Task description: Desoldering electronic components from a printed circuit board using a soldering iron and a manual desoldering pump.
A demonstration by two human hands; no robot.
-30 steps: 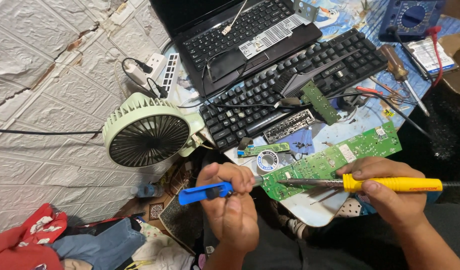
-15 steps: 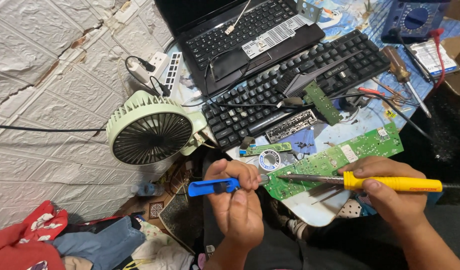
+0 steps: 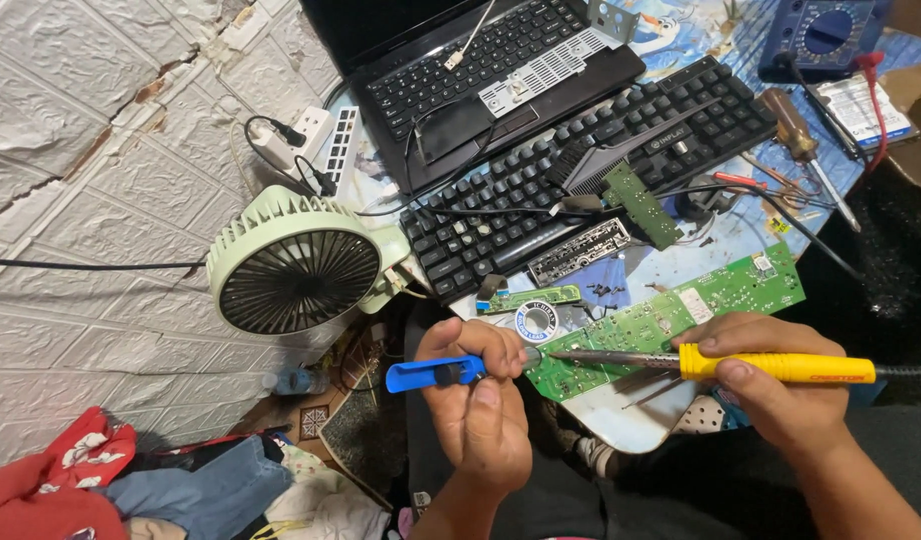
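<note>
Left hand [image 3: 478, 405] low in the middle, fingers [image 3: 486, 345] curled and pinching a blue-handled tool [image 3: 433, 373], tip touching the near end of a long green circuit board [image 3: 671, 318]. Right hand [image 3: 771, 385] to the right of it, fingers [image 3: 743, 332] wrapped around the yellow handle of a soldering iron [image 3: 721, 362], metal shaft level and pointing left, tip meeting the blue tool's tip over the same end of the board. Board lying slantwise on the near edge of the table [image 3: 621, 420], between the two hands and a black keyboard [image 3: 591, 180]. Small round tin [image 3: 537, 322] just beside the board's near end. Open laptop [image 3: 481, 70] behind the keyboard. Pale green fan [image 3: 296, 265] to the left, upright, grille facing the camera. White power strip [image 3: 331, 150] behind the fan, plugs in it. Wooden-handled screwdriver [image 3: 801, 140] and blue meter [image 3: 826, 35] far right. Heap of clothes [image 3: 111, 490] bottom left on the floor.
</note>
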